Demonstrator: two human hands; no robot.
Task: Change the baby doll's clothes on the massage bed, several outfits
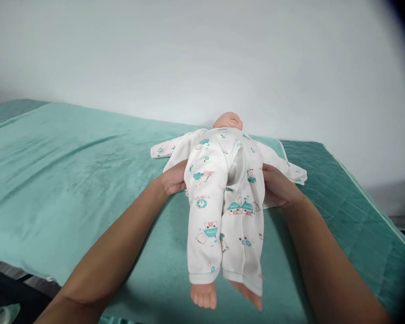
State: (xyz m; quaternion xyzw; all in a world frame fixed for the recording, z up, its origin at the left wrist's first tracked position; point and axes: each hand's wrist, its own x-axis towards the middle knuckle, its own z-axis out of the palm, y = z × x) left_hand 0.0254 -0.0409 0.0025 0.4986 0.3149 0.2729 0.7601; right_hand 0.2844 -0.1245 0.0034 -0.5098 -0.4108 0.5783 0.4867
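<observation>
A baby doll (228, 121) lies on its back on a teal blanket (74, 180), its head toward the wall and bare feet toward me. It wears a white printed sleepsuit (219, 189), open down the middle of the chest. My left hand (174, 179) is curled round the doll's side at the waist, fingers tucked behind the fabric. My right hand (277, 185) grips the other side of the doll's body in the same way. The fingertips of both hands are hidden under the suit.
The blanket covers a bed against a white wall (202, 58). A darker quilted green cover (344, 202) shows at the right. The bed's near edge and dark floor lie at lower left.
</observation>
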